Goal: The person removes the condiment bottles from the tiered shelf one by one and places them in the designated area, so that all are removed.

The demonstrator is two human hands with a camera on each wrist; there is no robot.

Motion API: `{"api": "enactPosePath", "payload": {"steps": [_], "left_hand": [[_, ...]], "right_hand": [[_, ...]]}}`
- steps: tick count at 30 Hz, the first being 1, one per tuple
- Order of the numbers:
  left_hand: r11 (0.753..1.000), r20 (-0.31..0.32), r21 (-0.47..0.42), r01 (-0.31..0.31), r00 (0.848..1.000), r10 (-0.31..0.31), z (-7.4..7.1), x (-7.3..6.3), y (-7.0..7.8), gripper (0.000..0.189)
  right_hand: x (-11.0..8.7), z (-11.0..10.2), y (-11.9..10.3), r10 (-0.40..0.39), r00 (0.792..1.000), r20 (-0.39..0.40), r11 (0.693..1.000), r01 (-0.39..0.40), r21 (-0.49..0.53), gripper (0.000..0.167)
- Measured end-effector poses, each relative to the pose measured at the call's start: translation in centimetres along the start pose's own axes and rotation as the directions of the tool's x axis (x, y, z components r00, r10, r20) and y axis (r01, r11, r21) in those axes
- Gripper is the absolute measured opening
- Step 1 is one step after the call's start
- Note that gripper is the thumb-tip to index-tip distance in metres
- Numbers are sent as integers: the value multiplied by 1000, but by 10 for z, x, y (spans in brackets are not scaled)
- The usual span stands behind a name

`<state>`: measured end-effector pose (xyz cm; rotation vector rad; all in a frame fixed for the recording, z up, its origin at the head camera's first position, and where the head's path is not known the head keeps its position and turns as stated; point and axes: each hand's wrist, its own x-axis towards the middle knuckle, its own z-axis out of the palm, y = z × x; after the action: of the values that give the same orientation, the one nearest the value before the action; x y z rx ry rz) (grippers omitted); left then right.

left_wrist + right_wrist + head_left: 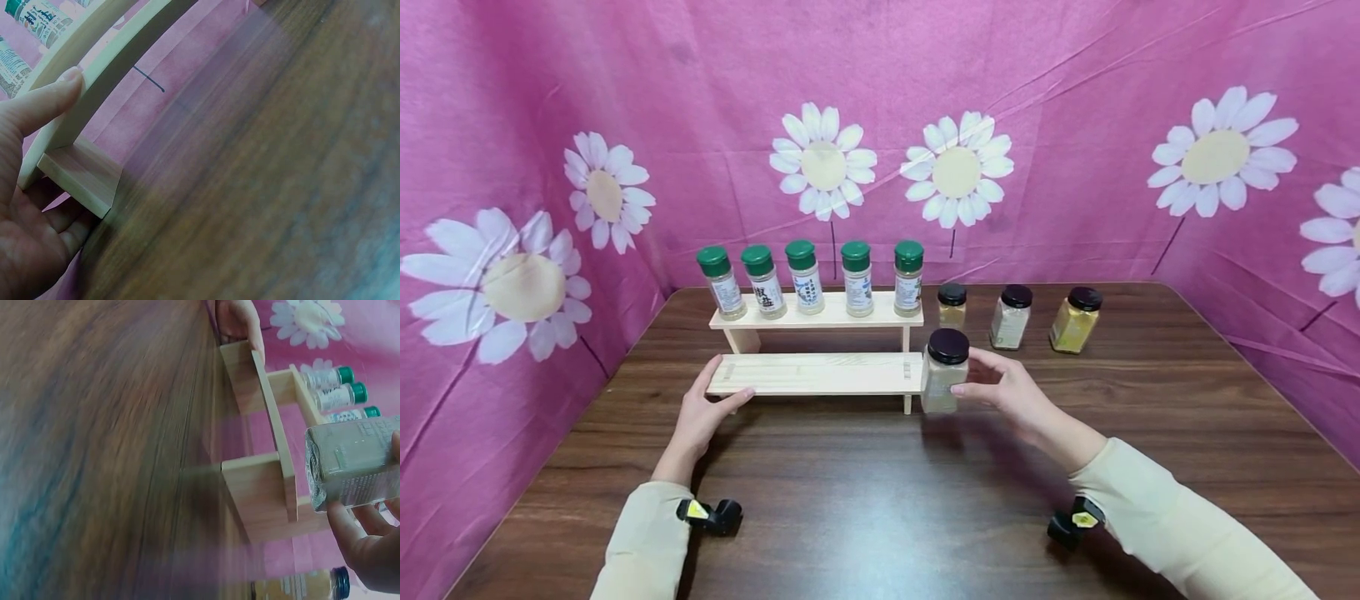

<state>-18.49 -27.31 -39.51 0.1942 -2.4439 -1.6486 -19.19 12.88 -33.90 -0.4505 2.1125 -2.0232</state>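
Pink cloth (880, 50) printed with white daisies (823, 165) hangs behind and at both sides of a dark wood-grain desk (820, 483). Toward the desk's back edge, left of its middle, stands a two-level wooden rack. Five green-capped bottles (806, 279) stand in a row on its upper tier (812, 324); the lower tier (816, 375), nearer the front edge, bears none. Three black-lidded jars (1011, 321) stand on the desk between the rack and its right edge, near the back.

The left hand (694, 417) grips the left end of the lower tier, thumb over the front edge. The right hand (1015, 398) has its fingers and thumb around a larger black-lidded jar (942, 379), held upright and off the desk at the right end of the lower tier. Whether the jar touches the board I cannot tell.

The step in hand looks like bringing this jar to the lower tier while the left hand steadies the rack. From here the move would call for enough height to clear the board's end, a shift toward the desk's left edge, and a level, gentle lowering before the fingers let go.
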Motion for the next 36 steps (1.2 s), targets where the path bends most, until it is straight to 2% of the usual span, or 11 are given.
{"api": "enactPosePath", "payload": {"steps": [9,19,27,36], "left_hand": [[1000,7,-3,5,1000,-5,2,3,-1,84],[1000,-3,2,-3,1000,3,1,3,-3,84],[1000,-12,10,0,1000,0,1,3,-2,83],[1000,-7,3,-5,1000,5,1,3,-2,83]], "right_hand": [[3,-19,7,22,1000,-11,1000,-22,3,56],[19,-36,23,63,998,-4,998,-63,23,61],[33,-44,34,86,996,-7,996,-86,13,65],[47,-49,41,97,995,10,994,-97,49,64]]}}
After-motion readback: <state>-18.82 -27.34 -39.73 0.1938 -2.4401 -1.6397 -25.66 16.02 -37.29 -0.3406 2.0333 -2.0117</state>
